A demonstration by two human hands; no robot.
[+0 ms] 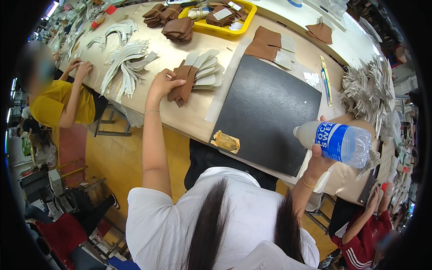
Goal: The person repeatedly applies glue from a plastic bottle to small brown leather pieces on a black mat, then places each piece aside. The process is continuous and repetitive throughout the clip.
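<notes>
My right hand [320, 163] is wrapped round a clear plastic bottle [335, 143] with a blue label. The bottle lies tilted nearly sideways above the right edge of a black board [270, 112], its neck pointing left. My left hand [165, 83] is over the left edge of a fanned stack of brown pieces [183, 83] with whitish tabs [208, 72]. Its fingers are bent together around a small pale thing, too small to name. Whether that hand also presses on the brown stack I cannot tell. A worn tan patch [226, 141] sits at the board's lower left corner.
A yellow tray [249, 19] holds brown bundles at the back, with more brown stacks [177, 29] beside it. White strips [123, 63] lie to the left; pale strips [369, 85] are heaped right. Pens [326, 81] lie beyond the board. Co-workers [67, 101] sit at left and right.
</notes>
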